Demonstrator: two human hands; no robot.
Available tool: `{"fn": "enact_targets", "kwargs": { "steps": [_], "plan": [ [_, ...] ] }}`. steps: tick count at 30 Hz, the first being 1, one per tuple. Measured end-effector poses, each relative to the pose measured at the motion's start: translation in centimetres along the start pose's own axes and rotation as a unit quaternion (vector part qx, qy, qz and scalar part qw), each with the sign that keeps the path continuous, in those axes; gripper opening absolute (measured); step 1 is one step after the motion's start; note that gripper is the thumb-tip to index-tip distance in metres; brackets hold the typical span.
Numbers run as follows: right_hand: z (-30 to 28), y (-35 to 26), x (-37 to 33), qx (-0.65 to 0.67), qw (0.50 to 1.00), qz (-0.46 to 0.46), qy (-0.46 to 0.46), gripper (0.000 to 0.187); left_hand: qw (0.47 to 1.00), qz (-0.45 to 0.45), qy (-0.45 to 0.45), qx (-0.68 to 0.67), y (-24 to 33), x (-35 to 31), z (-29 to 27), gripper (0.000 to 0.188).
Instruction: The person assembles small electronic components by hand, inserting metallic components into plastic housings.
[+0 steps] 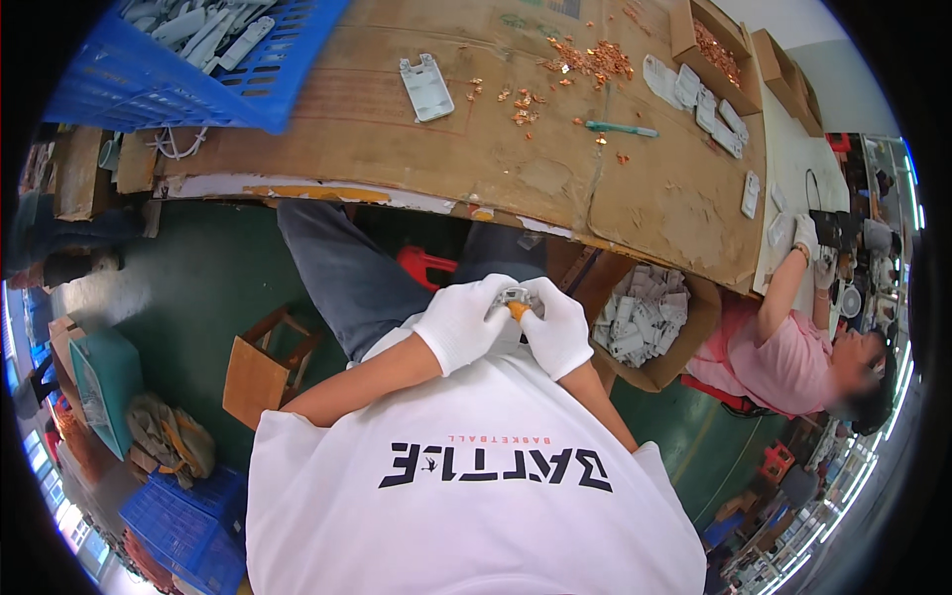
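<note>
Two gloved hands, left (458, 322) and right (557, 334), share one small grey part (515, 297). One grey plate (426, 87) and one green tool (620, 129) lie on the one cardboard-topped table (416, 149). Two blue crates, one (188, 64) on it and one (183, 531) on the floor. One neighbouring worker (793, 347).

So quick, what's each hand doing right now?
Left hand: gloved, closed on the small grey plastic part.
Right hand: gloved, closed on the same part, from the other side.

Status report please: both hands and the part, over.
Left hand and right hand, gloved, both gripping small grey part. Nothing between them. Over.
</note>
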State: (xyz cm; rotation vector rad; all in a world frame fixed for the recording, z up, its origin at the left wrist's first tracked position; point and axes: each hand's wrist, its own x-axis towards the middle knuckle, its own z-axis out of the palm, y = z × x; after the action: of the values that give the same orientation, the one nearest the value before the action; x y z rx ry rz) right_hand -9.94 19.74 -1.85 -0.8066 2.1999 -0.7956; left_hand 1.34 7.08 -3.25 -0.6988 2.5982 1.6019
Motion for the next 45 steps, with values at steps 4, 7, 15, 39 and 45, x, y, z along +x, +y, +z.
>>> {"fn": "enact_targets", "kwargs": {
  "steps": [4,7,15,39,45],
  "plan": [
    [0.3,-0.9,-0.9,-0.021,0.999,-0.045,0.003,0.017,0.998,-0.004,0.030,0.047,-0.5,-0.1,0.6,0.017],
    [0.0,-1.0,-1.2,-0.016,0.999,-0.040,-0.018,0.020,0.999,-0.008,0.018,0.049,-0.1,-0.2,0.2,0.014],
    [0.1,-0.1,-1.2,-0.013,0.997,-0.031,-0.074,0.024,0.999,-0.010,0.011,0.049,-0.3,-0.5,0.6,0.014],
    [0.6,0.4,-0.1,-0.087,0.977,0.017,-0.192,0.028,0.997,0.007,-0.039,0.059,-1.7,0.7,1.4,0.009],
    [-0.8,-0.4,1.0,0.006,0.996,-0.028,-0.082,0.026,0.998,0.049,-0.002,0.026,-0.4,2.4,-1.3,0.018]
  ]
}}
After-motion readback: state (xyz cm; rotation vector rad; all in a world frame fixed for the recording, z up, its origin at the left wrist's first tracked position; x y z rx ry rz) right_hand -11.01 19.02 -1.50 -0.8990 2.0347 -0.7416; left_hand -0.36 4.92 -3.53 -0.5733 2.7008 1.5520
